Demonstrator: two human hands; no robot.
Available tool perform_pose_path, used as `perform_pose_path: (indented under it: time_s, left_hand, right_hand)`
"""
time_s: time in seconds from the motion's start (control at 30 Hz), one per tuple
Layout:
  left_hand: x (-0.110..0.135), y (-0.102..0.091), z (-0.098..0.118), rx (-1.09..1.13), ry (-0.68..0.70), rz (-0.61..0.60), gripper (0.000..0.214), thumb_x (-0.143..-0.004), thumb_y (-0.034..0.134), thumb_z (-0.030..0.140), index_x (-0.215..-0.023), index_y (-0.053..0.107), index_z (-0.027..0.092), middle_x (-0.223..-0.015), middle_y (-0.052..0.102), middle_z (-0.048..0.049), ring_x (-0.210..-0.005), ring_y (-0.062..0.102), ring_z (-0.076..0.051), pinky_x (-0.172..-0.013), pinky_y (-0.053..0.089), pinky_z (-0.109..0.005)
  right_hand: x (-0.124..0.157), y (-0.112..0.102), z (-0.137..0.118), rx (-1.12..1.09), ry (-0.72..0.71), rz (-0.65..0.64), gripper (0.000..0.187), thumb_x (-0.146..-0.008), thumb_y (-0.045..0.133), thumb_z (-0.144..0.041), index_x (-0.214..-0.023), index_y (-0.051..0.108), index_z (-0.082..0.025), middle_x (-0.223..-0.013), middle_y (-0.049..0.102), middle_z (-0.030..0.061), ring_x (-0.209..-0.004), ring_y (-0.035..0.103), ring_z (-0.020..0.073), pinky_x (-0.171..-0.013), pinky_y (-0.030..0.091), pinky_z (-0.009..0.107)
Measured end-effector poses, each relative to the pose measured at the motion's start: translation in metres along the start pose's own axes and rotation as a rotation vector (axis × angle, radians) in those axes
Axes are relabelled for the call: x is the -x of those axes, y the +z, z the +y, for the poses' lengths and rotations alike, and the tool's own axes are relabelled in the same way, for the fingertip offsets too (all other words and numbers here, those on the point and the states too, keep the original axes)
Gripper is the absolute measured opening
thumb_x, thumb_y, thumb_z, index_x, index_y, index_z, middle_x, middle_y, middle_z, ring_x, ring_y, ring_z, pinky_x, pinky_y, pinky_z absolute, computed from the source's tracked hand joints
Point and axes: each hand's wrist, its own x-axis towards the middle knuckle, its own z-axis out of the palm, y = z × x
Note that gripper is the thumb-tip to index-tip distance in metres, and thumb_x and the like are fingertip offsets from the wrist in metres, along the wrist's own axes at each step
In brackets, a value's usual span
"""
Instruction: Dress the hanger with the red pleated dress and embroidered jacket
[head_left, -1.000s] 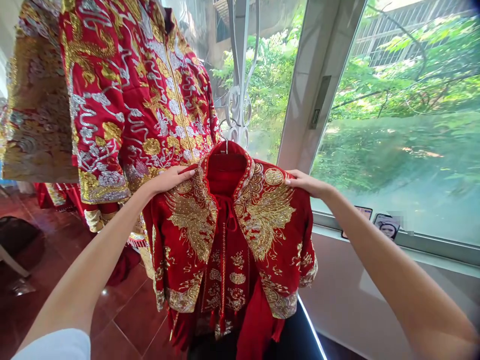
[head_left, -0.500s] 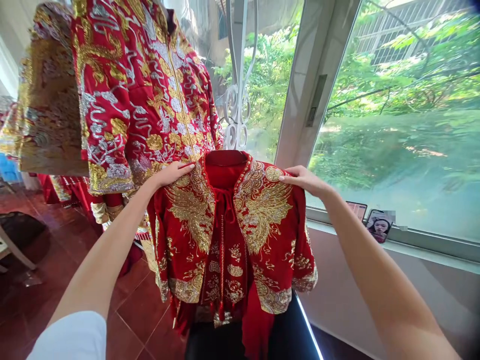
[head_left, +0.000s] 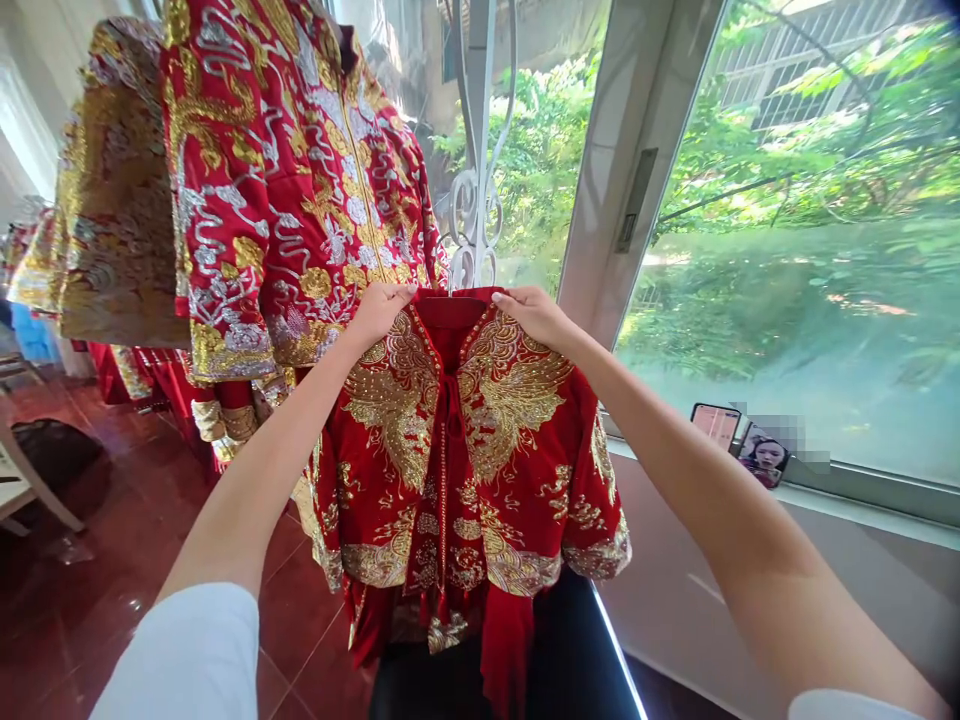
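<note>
A red jacket [head_left: 517, 500] with gold phoenix-like embroidery hangs on a hanger in front of me, its front tied by a red cord [head_left: 451, 400]. My left hand [head_left: 384, 308] pinches the left side of its collar, thumb and fingers closed on the cloth. On the collar's other side, my right hand [head_left: 534, 314] grips the edge the same way. The hanger's thin metal hook [head_left: 450, 281] shows between my hands. Beneath the open front hangs a darker red embroidered garment [head_left: 469, 530] with a beaded center line and tassels.
A larger red, gold and silver jacket [head_left: 330, 220] hangs close behind on the left, with a gold garment [head_left: 120, 200] beside it. Windows [head_left: 780, 270] fill the right. Two phones [head_left: 716, 424] lean on the sill. A black surface [head_left: 570, 640] is below; a white chair [head_left: 34, 480] stands left.
Both hands have moved inward from the jacket's shoulders to its collar and now grip it. The collar edges sit closer together and slightly higher.
</note>
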Motion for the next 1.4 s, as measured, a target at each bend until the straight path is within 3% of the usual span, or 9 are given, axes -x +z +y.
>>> perform_pose_path:
  time_s: [0.27, 0.47, 0.6, 0.67, 0.83, 0.97, 1.07, 1.23, 1.4]
  left_hand:
    - [0.036, -0.046, -0.027, -0.223, -0.217, -0.405, 0.049, -0.063, 0.071, 0.058, -0.091, 0.07, 0.018, -0.081, 0.069, -0.0017, -0.078, 0.062, -0.02, -0.076, 0.047, -0.03]
    - [0.069, -0.017, -0.027, -0.658, -0.303, 0.141, 0.064, -0.068, 0.063, 0.068, -0.105, 0.068, 0.016, -0.097, 0.07, -0.015, -0.094, 0.064, -0.036, -0.085, 0.047, -0.047]
    - [0.124, 0.044, -0.021, -0.73, -0.097, 0.507, 0.078, -0.083, 0.048, 0.063, -0.138, 0.043, 0.008, -0.139, 0.049, -0.0232, -0.133, 0.04, -0.036, -0.112, 0.027, -0.051]
    - [0.16, 0.08, -0.026, -0.75, -0.042, 0.54, 0.09, -0.078, 0.054, 0.066, -0.143, 0.034, 0.007, -0.148, 0.036, -0.0251, -0.142, 0.025, -0.037, -0.116, 0.015, -0.054]
    - [0.221, 0.124, -0.058, -0.746, -0.156, 0.408, 0.058, -0.084, 0.056, 0.039, -0.13, 0.046, 0.007, -0.138, 0.044, -0.0272, -0.135, 0.034, -0.038, -0.11, 0.027, -0.057]
    - [0.238, 0.096, -0.07, -0.742, -0.076, 0.287, 0.019, -0.088, 0.047, 0.024, -0.096, 0.063, 0.015, -0.096, 0.066, -0.0137, -0.097, 0.059, -0.029, -0.096, 0.043, -0.045]
    - [0.244, 0.086, -0.043, -0.758, 0.01, 0.234, 0.023, -0.089, 0.046, 0.023, -0.071, 0.06, 0.02, -0.073, 0.064, -0.0082, -0.074, 0.059, -0.024, -0.082, 0.045, -0.041]
    - [0.222, 0.127, 0.021, -0.698, 0.071, 0.14, 0.03, -0.09, 0.046, 0.024, -0.063, 0.058, 0.021, -0.062, 0.06, -0.0061, -0.065, 0.056, -0.02, -0.065, 0.037, -0.036]
    - [0.201, 0.143, -0.009, -0.676, -0.053, -0.058, 0.021, -0.083, 0.052, 0.016, -0.064, 0.062, 0.019, -0.071, 0.067, -0.0094, -0.075, 0.061, -0.023, -0.072, 0.04, -0.038]
  right_hand:
    - [0.035, -0.049, 0.031, -0.203, 0.38, -0.478, 0.045, -0.058, 0.078, -0.051, -0.081, 0.065, -0.015, -0.076, 0.066, 0.0056, -0.073, 0.061, 0.0181, -0.065, 0.049, 0.03]
    - [0.072, -0.017, 0.03, 0.349, 0.312, 0.189, 0.042, -0.074, 0.063, -0.058, -0.081, 0.068, -0.017, -0.072, 0.065, 0.0054, -0.072, 0.059, 0.0203, -0.071, 0.047, 0.037]
    - [0.111, 0.051, 0.018, 0.631, 0.149, 0.713, 0.047, -0.088, 0.049, -0.048, -0.122, 0.059, -0.017, -0.123, 0.061, 0.0154, -0.117, 0.051, 0.0303, -0.099, 0.037, 0.05]
    - [0.136, 0.096, 0.021, 0.696, 0.081, 0.793, 0.062, -0.085, 0.052, -0.052, -0.136, 0.047, -0.016, -0.144, 0.041, 0.0199, -0.135, 0.031, 0.0359, -0.104, 0.029, 0.057]
    - [0.173, 0.168, 0.051, 0.723, 0.152, 0.673, 0.063, -0.082, 0.058, -0.045, -0.135, 0.046, -0.014, -0.138, 0.038, 0.0288, -0.128, 0.031, 0.0455, -0.092, 0.03, 0.066]
    - [0.178, 0.159, 0.07, 0.708, 0.168, 0.66, 0.053, -0.084, 0.054, -0.035, -0.133, 0.05, -0.015, -0.12, 0.054, 0.0239, -0.113, 0.045, 0.0397, -0.088, 0.033, 0.058]
    - [0.18, 0.152, 0.072, 0.774, 0.091, 0.575, 0.059, -0.083, 0.056, -0.037, -0.136, 0.047, -0.014, -0.119, 0.057, 0.0226, -0.108, 0.048, 0.0365, -0.085, 0.035, 0.053]
    - [0.164, 0.16, 0.086, 0.73, 0.096, 0.381, 0.057, -0.085, 0.047, -0.029, -0.138, 0.044, -0.008, -0.099, 0.065, 0.0184, -0.088, 0.054, 0.0283, -0.08, 0.041, 0.044]
    - [0.159, 0.139, 0.094, 0.417, 0.121, 0.353, 0.071, -0.084, 0.04, -0.022, -0.149, 0.02, -0.003, -0.072, 0.061, 0.004, -0.061, 0.052, 0.0201, -0.063, 0.046, 0.034]
